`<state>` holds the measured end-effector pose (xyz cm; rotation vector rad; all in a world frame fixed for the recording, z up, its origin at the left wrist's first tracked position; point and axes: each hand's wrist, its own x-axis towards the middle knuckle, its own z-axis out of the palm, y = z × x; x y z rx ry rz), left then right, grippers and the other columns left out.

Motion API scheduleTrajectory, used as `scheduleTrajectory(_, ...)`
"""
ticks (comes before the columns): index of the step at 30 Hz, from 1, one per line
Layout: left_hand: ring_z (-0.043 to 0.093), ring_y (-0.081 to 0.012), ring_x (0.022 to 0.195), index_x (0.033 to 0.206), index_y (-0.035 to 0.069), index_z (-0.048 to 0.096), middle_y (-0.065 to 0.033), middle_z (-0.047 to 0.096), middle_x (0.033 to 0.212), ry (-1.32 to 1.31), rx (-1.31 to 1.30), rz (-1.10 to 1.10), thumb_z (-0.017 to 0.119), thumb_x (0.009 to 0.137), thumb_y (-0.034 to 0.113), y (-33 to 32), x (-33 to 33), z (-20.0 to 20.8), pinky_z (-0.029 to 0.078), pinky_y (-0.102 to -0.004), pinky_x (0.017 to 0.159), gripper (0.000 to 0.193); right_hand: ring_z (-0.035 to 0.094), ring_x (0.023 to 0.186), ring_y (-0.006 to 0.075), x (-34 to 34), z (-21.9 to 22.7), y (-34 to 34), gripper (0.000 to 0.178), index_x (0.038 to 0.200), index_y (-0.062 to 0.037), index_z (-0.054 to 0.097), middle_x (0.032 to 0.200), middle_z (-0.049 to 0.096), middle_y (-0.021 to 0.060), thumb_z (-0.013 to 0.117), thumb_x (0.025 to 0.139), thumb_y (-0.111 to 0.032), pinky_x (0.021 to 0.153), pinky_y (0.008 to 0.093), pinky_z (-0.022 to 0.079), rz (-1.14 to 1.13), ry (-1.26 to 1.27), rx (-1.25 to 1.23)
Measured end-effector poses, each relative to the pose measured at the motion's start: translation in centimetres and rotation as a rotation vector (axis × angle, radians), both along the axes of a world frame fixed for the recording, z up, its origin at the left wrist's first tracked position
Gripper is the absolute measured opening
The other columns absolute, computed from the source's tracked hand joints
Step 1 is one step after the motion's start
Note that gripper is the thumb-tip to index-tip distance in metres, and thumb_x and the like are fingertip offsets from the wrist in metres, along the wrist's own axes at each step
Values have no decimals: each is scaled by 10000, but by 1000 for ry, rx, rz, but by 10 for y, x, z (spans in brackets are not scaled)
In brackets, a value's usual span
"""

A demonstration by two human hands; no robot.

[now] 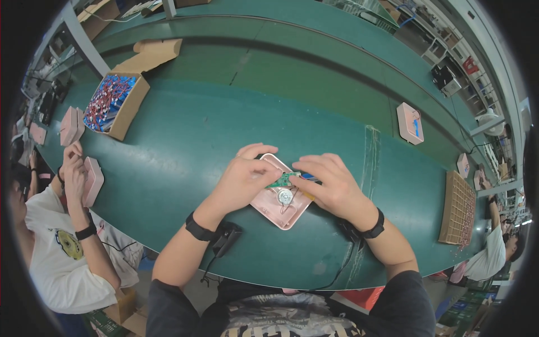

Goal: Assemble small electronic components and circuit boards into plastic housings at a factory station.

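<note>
A pale pink plastic housing (276,218) lies on the green table in front of me, its hollow side up. Over it I hold a small green circuit board (284,180). My left hand (241,178) is closed, thumb and fingers pinching the board's left end. My right hand (334,186) has its thumb and fingertips at the board's right end. Below the board, a round silver part (284,196) with thin wires sits in the housing. A blue piece (310,177) shows partly under my right fingers, which hide the rest of it.
A cardboard box of blue cells with red wires (112,104) stands at the far left. A black adapter (227,238) lies beside my left forearm. Another pink housing (410,123) and a divided cardboard tray (457,208) are at the right. At left, a person (73,236) handles a pink housing.
</note>
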<state>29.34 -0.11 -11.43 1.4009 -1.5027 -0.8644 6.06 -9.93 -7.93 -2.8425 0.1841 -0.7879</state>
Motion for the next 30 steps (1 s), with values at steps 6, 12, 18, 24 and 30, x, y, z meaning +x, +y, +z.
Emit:
scheduleTrajectory(6, 526, -337, 1326, 1252, 61, 674, -143, 650, 1327, -1, 132, -83, 792, 836, 166, 13, 19, 25, 405, -436, 1122, 446, 699, 1000, 276, 0, -9, -1, 237, 974, -63, 747, 1120, 727, 92, 829, 752, -63, 863, 405, 547, -95, -72, 131)
scheduleTrajectory(12, 577, -387, 1221, 1406, 35, 559, -167, 680, 1242, -257, 51, -7, 773, 780, 199, 13, 7, 8, 382, -476, 1134, 682, 712, 951, 266, 0, -13, -1, 235, 959, -46, 745, 1121, 736, 101, 829, 741, -28, 790, 358, 590, -193, -96, 164)
scheduleTrajectory(18, 578, -382, 1218, 1369, 16, 587, -186, 676, 1212, -232, -26, -44, 734, 774, 164, 14, -8, -9, 337, -515, 1163, 631, 728, 940, 265, -4, -11, -6, 211, 966, -25, 739, 1135, 733, 121, 816, 773, 8, 776, 336, 609, -303, -221, 161)
scheduleTrajectory(24, 560, -376, 1252, 1368, 25, 580, -172, 673, 1233, -240, 20, -110, 727, 781, 164, 15, -19, -14, 254, -559, 1224, 620, 709, 1035, 287, -3, 2, -7, 193, 963, -17, 737, 1158, 723, 134, 812, 788, 11, 850, 347, 594, -229, -44, 604)
scheduleTrajectory(30, 503, -363, 1357, 1445, 46, 465, -139, 659, 1305, -95, 39, -177, 733, 779, 177, 14, -21, -16, 156, -586, 1261, 730, 624, 1197, 316, -3, 18, -3, 195, 965, -12, 740, 1239, 685, 118, 813, 784, -5, 950, 393, 552, -131, 226, 707)
